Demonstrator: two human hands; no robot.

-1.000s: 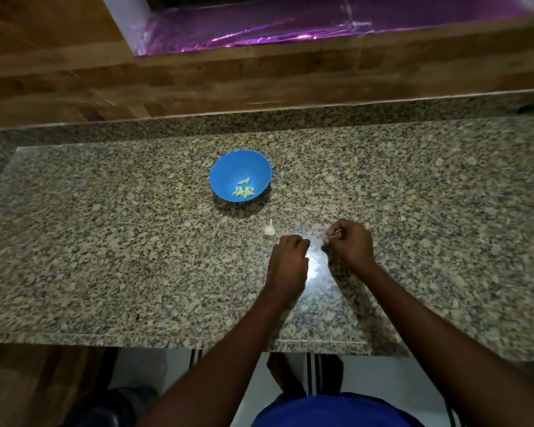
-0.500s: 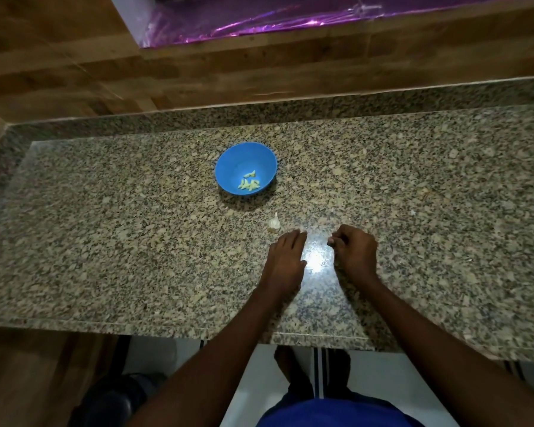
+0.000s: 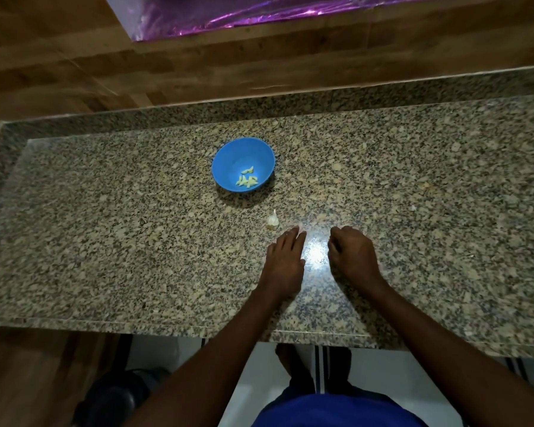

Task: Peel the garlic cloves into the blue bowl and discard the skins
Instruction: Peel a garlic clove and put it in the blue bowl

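One garlic piece (image 3: 272,220) unpeeled beside blue bowl (image 3: 228,155). Left hand (image 3: 285,261) flat, fingers straight; right hand (image 3: 353,257) curled, contents unclear. Next: pick it up, peel.

Both forearms are seen bare from elbow to wrist, with no sleeves, and the left hand (image 3: 285,261) and right hand (image 3: 353,257) are ungloved. A blue garment (image 3: 336,411) is worn on the torso, glimpsed at the bottom edge.
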